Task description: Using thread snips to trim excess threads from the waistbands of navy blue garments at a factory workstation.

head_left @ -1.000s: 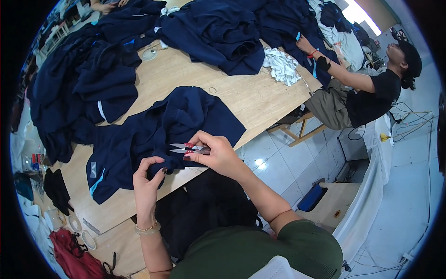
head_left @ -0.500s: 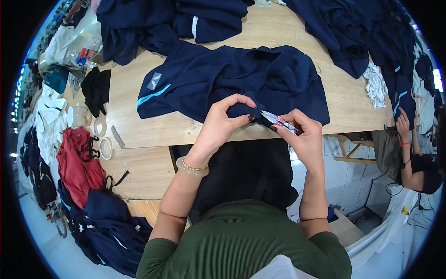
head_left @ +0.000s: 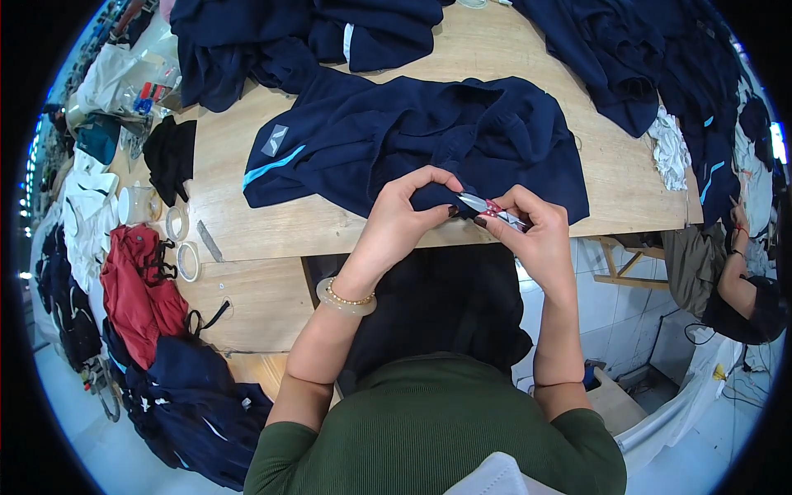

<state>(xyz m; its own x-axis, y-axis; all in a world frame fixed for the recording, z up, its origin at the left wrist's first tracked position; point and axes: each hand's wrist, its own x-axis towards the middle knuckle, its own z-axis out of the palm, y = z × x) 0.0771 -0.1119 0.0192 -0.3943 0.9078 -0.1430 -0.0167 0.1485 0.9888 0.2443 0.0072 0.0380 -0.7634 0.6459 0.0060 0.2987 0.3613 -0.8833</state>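
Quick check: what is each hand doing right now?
Left hand: shut, pinching the navy garment edge.
Right hand: shut on the thread snips, blades at the fabric.

My view now sits square over the navy garment [head_left: 412, 140], no longer angled. My left hand [head_left: 404, 219] pinches the hem just beside my right hand [head_left: 532, 231], whose thread snips [head_left: 487, 208] now touch the fabric fold between them.
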